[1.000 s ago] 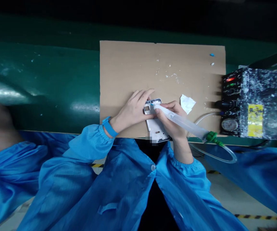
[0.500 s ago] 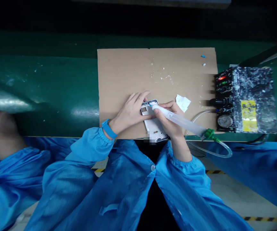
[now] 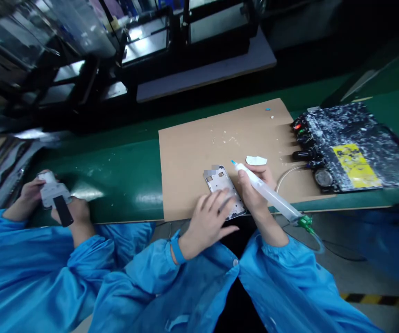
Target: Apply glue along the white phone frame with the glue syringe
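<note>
A phone frame, pale with a dark rim and small cut-outs, lies on a cardboard sheet. Over its lower part spreads my left hand, fingers apart and palm down; whether it touches the frame I cannot tell. My right hand is closed round a white glue syringe with a blue needle tip and a green cap joined to a clear hose. The syringe tip points up and left, just right of the frame's top end and apart from it. Behind the right hand rests a white paper scrap.
A paint-spattered control box with knobs and a gauge stands at right. Dried white bits dot the cardboard. At left, a co-worker's hands hold a grey-white device. Dark-framed panels stand behind the green table.
The view has swung up and left. My left hand has let go of the phone frame's top and moved toward its lower end. The syringe tip has come away from the frame.
</note>
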A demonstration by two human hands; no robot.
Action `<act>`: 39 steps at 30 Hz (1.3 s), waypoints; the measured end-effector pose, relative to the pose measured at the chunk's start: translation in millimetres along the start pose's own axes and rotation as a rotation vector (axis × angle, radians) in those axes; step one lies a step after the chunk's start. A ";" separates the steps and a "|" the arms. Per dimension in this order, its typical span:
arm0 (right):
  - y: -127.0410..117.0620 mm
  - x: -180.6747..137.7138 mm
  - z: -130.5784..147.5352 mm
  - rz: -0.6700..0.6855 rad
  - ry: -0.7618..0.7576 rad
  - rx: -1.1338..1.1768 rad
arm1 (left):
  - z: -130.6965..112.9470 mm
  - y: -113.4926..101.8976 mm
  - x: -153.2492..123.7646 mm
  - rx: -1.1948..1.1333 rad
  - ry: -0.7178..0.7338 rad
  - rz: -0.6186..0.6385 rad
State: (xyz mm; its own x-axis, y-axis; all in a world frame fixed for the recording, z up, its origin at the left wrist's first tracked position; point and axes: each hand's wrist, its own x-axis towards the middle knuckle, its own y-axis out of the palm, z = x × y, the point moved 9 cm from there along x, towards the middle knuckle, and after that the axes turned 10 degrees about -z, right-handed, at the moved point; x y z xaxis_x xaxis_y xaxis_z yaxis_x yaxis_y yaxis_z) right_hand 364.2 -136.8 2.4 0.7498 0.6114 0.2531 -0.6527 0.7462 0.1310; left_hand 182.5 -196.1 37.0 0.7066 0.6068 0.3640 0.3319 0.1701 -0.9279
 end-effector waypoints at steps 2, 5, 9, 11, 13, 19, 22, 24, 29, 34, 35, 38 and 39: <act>-1.1 0.8 2.8 -0.027 -0.001 0.031 | 35.1 3.4 13.3 0.073 -0.085 -0.006; -1.7 3.5 5.1 -0.064 0.001 0.055 | 96.8 0.0 45.7 0.163 -0.199 -0.001; -4.8 5.5 7.4 -0.114 0.003 0.073 | 121.5 -27.8 76.7 0.180 -0.253 -0.126; -9.4 4.8 7.2 -0.135 0.021 0.079 | 92.9 -31.1 76.7 0.086 -0.133 -0.125; -17.1 3.3 7.3 -0.158 0.031 0.076 | 54.5 -23.5 64.4 -0.007 0.014 -0.050; -44.7 -2.7 10.5 -0.223 0.012 0.027 | 15.1 5.1 23.4 -0.031 0.101 0.118; -50.4 -3.9 9.2 -0.222 0.016 0.043 | 35.7 10.6 25.6 0.025 0.004 0.148; -51.9 -4.1 7.6 -0.218 0.016 0.045 | 53.8 13.4 33.0 0.035 -0.045 0.179; -52.5 -3.8 -0.2 -0.202 0.037 0.004 | 124.3 10.1 61.9 0.064 -0.181 0.128; -51.4 -2.2 0.0 -0.195 0.039 0.029 | 192.3 -1.8 67.0 0.123 -0.392 -0.087; -50.5 -2.1 0.2 -0.187 0.042 0.028 | 197.0 1.1 65.0 0.107 -0.395 -0.086; -47.5 -2.3 -1.4 -0.151 0.064 0.022 | 205.5 13.9 58.5 0.050 -0.401 -0.056; -46.5 -2.5 -2.4 -0.140 0.074 0.024 | 207.8 17.9 57.4 0.039 -0.405 -0.051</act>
State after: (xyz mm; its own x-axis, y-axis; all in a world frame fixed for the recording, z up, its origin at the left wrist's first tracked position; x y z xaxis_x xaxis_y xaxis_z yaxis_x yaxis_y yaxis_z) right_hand 392.9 -172.4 -6.7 0.8389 0.5204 0.1594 -0.5432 0.8194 0.1832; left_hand 99.2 3.2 24.4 0.3842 0.8521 0.3554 0.3305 0.2325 -0.9147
